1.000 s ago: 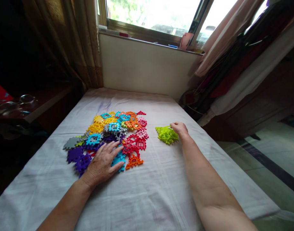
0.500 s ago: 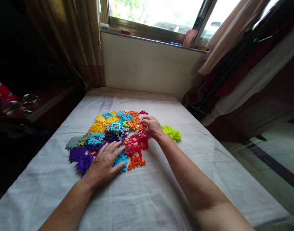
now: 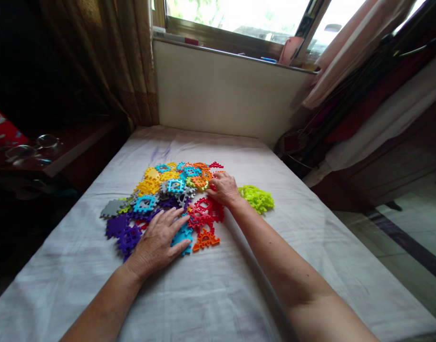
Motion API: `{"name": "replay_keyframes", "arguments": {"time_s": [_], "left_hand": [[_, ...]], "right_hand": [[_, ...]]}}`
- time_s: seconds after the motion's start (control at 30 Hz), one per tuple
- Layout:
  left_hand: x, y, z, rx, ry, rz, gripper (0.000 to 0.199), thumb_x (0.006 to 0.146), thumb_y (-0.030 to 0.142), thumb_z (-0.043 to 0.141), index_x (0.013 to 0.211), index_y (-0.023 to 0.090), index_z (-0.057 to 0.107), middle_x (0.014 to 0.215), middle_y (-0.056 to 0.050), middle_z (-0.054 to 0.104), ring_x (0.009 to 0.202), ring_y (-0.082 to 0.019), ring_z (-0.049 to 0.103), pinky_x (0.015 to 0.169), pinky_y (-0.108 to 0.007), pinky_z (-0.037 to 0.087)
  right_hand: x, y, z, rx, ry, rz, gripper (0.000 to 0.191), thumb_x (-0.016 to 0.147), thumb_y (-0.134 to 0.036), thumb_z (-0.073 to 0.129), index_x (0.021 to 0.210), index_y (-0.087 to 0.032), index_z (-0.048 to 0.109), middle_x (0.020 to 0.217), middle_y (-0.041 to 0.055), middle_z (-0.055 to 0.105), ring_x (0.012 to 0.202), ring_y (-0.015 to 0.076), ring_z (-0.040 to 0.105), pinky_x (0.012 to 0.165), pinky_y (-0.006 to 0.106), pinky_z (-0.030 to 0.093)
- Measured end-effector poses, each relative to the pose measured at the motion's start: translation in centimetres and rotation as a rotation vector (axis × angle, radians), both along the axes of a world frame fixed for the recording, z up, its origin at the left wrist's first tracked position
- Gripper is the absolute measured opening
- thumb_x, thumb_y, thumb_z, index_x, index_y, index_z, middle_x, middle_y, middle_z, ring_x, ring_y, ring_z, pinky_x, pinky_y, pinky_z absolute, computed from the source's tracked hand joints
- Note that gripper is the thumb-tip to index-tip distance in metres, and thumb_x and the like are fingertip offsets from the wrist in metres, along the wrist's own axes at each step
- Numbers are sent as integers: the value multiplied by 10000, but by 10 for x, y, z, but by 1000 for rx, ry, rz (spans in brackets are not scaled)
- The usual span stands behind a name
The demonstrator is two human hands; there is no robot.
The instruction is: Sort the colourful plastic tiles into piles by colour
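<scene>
Pieces [image 3: 149, 186] under left fingers [image 3: 169, 216], loosely spread, more beside right fingers [image 3: 218, 176], bent, grip unclear.

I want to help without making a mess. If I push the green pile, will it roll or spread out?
The green pile would probably spread and slide rather than roll, because it looks loosely heaped, not round. Parts might drag together, since the toothed edges could catch. It's probably light for its size, as it looks like thin plastic.

Tile pile [image 3: 170, 203] left of smaller heap [image 3: 258, 199], on sheet [image 3: 207, 289]
</scene>
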State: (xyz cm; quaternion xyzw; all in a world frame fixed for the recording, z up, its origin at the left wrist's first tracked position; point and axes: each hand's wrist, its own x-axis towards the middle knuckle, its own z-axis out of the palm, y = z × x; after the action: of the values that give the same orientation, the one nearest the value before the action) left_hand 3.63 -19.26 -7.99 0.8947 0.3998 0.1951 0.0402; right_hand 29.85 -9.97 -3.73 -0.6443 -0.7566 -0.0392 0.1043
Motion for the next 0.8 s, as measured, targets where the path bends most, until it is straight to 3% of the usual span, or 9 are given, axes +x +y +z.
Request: {"name": "replay_keyframes", "arguments": {"time_s": [0.23, 0.37, 0.57, 0.8], "left_hand": [[-1, 0, 2, -13, 18, -8, 540, 914, 514, 523, 1411, 308, 491, 1503, -64, 481, 1376, -273, 438, 1174, -522, 297], [-1, 1, 1, -15, 23, -5, 544, 911, 518, 526, 1411, 306, 491, 1505, -64, 479, 1378, -273, 436, 1177, -525, 289], [-2, 1, -1, -8, 22, -7, 541, 917, 525, 520, 1410, 303, 491, 1511, -62, 472, 1384, -270, 428, 1180, -525, 280], [-1, 2, 0, -9, 23, -13, 547, 917, 538, 512, 1405, 292, 500, 1488, -73, 497, 1367, -278, 447, 1165, -529, 303]], "right_hand": [[-18, 3, -2, 5, -54, -11, 266, 885, -365, 603, 1071, -229, 736, 1257, 108, 641, 1149, 279, 523, 954, 401, 398], [-13, 6, 0, 49, -42, 62, 241, 949, -312, 530, 1029, -209, 731, 1221, 103, 675, 1126, 262, 538, 951, 385, 376], [2, -1, 12, 160, 64, 66, 288, 993, -303, 457, 992, -210, 730, 1192, 75, 702, 1092, 224, 566, 964, 348, 360], [47, -12, 16, 232, 269, -166, 221, 888, -317, 558, 865, -213, 751, 1103, 73, 739, 1050, 223, 630, 959, 335, 420]]}}
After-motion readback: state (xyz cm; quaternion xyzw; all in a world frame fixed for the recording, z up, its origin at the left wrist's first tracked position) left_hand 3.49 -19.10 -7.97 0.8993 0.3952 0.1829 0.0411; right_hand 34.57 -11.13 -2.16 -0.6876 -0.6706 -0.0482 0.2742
